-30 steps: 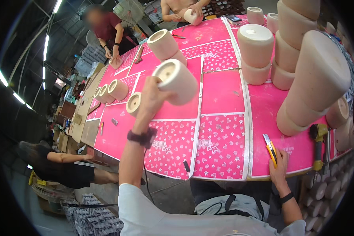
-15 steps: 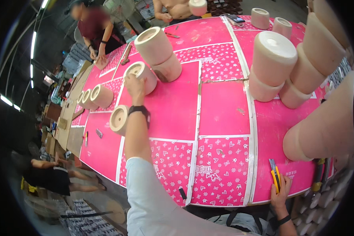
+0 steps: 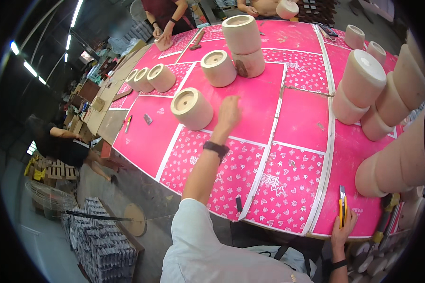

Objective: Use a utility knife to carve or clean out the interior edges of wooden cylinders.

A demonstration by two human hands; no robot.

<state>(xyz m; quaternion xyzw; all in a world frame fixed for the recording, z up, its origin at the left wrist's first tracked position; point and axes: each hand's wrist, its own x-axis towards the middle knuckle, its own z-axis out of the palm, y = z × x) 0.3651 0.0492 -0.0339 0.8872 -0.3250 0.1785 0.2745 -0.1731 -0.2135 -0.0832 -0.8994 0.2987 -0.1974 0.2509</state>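
Observation:
My right hand point(image 3: 340, 232) grips a yellow utility knife point(image 3: 343, 205) by its handle at the table's near edge, blade pointing away from me. Over the pink table, my left hand point(image 3: 230, 114) hangs apart from the pots, its fingers turned under and blurred. Nearest to it, on its left, is a pale, tapered pot point(image 3: 196, 113) with a small hole in its recessed end. Just beyond is a similar pot point(image 3: 220, 73), beside a stack of two, the upper pot point(image 3: 243, 40) resting on a lower one point(image 3: 250, 63) with a dark patch.
Tall stacks of pots point(image 3: 361, 85) crowd the right side. Several smaller pots point(image 3: 161, 79) line the left edge. A hammer point(image 3: 197, 42), another cutter point(image 3: 128, 123) and a black piece point(image 3: 239, 204) lie on the pink table covering point(image 3: 300, 118). Co-workers point(image 3: 167, 14) handle pots across the table.
My left hand has come off the farther pot and drawn back toward me, to the right of the nearer pot. The view has swung left. My right hand keeps the knife.

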